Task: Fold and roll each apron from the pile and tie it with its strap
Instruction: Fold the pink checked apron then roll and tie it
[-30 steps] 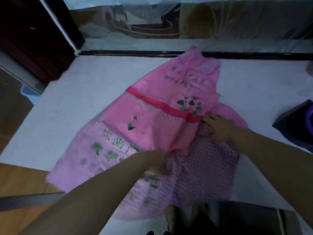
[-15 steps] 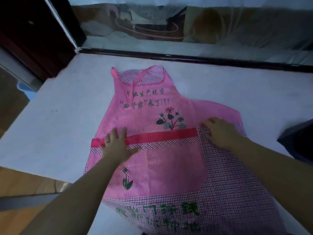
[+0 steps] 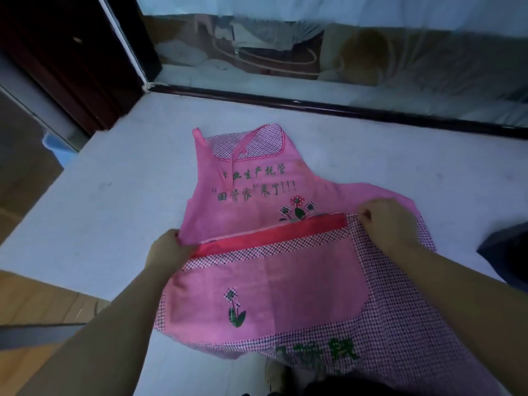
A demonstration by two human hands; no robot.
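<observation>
On the white table (image 3: 114,195) the pink apron (image 3: 257,281) lies face up, bib away – as 0.5 s ago. Left hand (image 3: 168,252) and right hand (image 3: 388,224), flat on it then, now pinch the 2 ends of its red band (image 3: 271,235)

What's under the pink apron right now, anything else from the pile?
The pink apron lies spread on the pale surface, which shows around it. The left hand and right hand pinch its sides at the red band. Anything beneath the cloth is covered.

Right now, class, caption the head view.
Left hand and right hand pinch the pink apron beside its red band.
</observation>
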